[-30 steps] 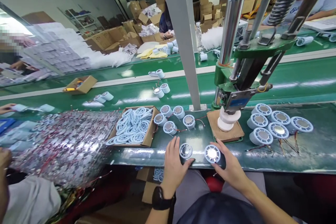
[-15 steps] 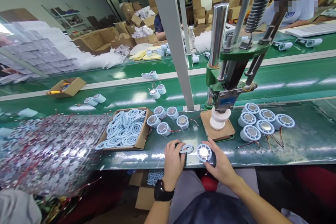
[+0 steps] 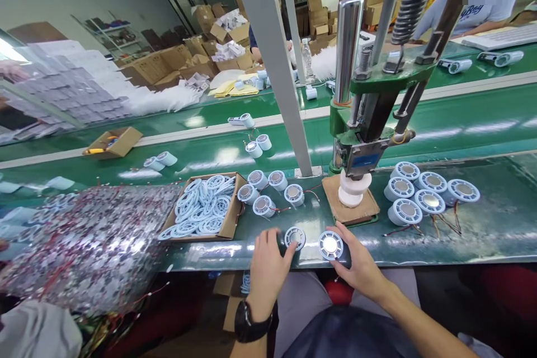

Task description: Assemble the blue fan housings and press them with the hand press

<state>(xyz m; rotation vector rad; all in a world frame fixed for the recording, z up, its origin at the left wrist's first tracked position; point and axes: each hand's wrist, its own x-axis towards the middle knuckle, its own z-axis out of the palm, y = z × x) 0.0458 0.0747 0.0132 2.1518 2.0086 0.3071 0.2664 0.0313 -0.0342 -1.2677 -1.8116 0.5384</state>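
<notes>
A light blue slotted plastic ring is pinched in my left hand, its face turned up toward me. My right hand grips a light blue round fan housing with a shiny silver disc in its middle, thumb and fingers around its side. A small gap separates ring and housing, both held over the front edge of the bench. Several similar housings stand just beyond my left hand. To the left, an open cardboard box is heaped with the same kind of rings.
A green hand press with a white round head stands over a brown pad. More housings with wires cluster right of it. Bagged metal parts lie at left. Behind runs a green conveyor; a grey post rises near the press.
My left hand has drawn slightly left and tipped the ring from nearly edge-on to face-up. My right hand keeps its hold on the housing. The camera view has shifted a little.
</notes>
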